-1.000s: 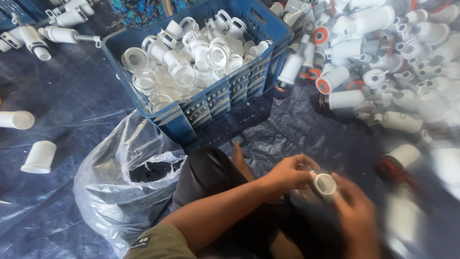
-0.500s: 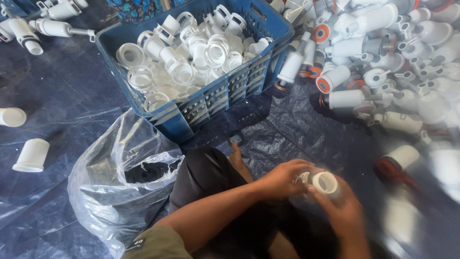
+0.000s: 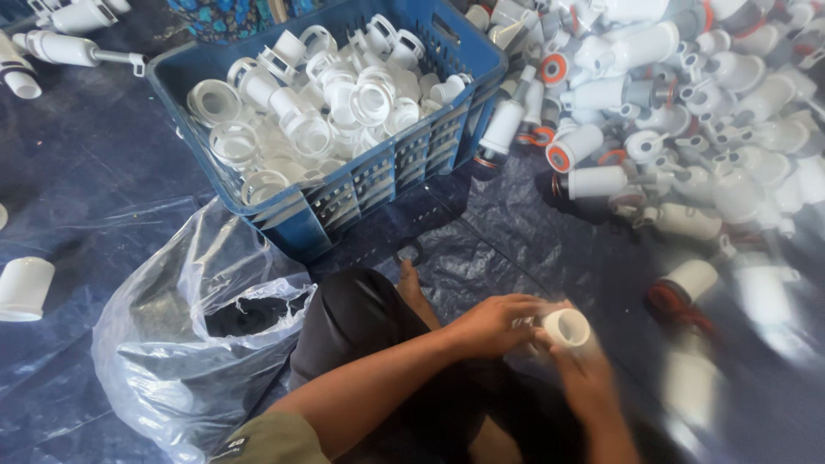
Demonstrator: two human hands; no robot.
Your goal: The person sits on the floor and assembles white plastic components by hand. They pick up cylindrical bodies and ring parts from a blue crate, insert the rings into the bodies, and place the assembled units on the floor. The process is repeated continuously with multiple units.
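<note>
1. Looking down from the head camera, both hands meet low in the frame over the person's lap, above a dark blue plastic sheet spread on the floor.
2. The left hand is closed around one end of a small white plastic fitting, its fingers curled over the part that is hidden from view.
3. The right hand comes up from below and grips the same fitting just beneath its round open end; this hand is motion-blurred, so how its fingers lie cannot be told exactly.
4. The fitting sits between the two hands, touching both, with its open round mouth facing up toward the camera.
5. Up and to the left of the hands stands a blue plastic crate, filled with white rings and caps.
6. To the left of the left hand, just beside the person's dark-clad knee, lies a clear plastic bag with its mouth open.
7. Up and to the right of the hands spreads a loose heap of white fittings, some with orange or red ends; one such piece lies apart from the heap, near the right hand.
8. Far left of the hands, a single white cup-shaped piece lies on the sheet.
</note>
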